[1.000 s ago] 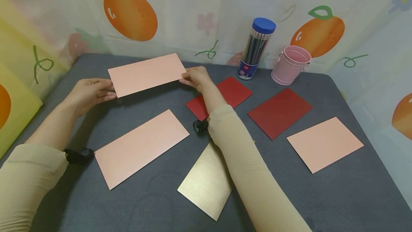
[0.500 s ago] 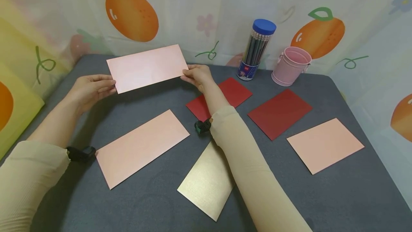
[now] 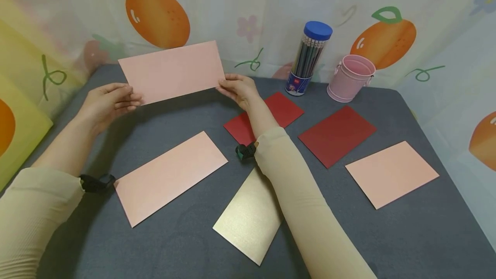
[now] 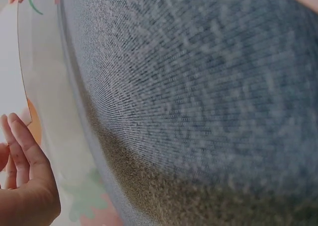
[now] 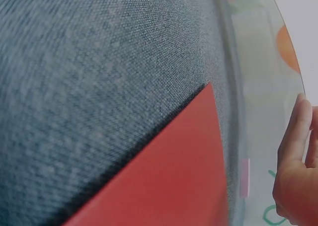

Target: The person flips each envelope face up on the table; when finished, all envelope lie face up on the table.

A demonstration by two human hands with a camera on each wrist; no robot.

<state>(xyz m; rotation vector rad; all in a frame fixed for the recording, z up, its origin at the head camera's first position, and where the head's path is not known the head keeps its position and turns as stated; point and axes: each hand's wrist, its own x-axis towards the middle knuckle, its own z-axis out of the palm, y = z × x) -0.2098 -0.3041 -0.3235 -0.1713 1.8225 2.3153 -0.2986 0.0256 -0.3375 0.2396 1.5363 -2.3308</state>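
I hold a long pink card [image 3: 172, 71] lifted off the grey table [image 3: 186, 115], tilted up toward me near the back left. My left hand [image 3: 110, 102] pinches its lower left corner and my right hand [image 3: 237, 88] pinches its lower right corner. In the left wrist view my left hand [image 4: 22, 186] shows at the bottom left, with the card [image 4: 12, 67] seen as a pale sheet along the left edge. In the right wrist view my right hand [image 5: 297, 171] shows at the right edge, over a red card [image 5: 169, 181].
On the table lie a second long pink card [image 3: 170, 176], a gold card [image 3: 248, 218], two red cards [image 3: 280, 109] [image 3: 336, 134] and a smaller pink card [image 3: 391, 172]. A pencil tube with a blue lid [image 3: 309, 57] and a pink bucket [image 3: 350, 77] stand at the back.
Both hands have raised the long pink card off the table and tipped its far edge upward. The other cards have not moved.
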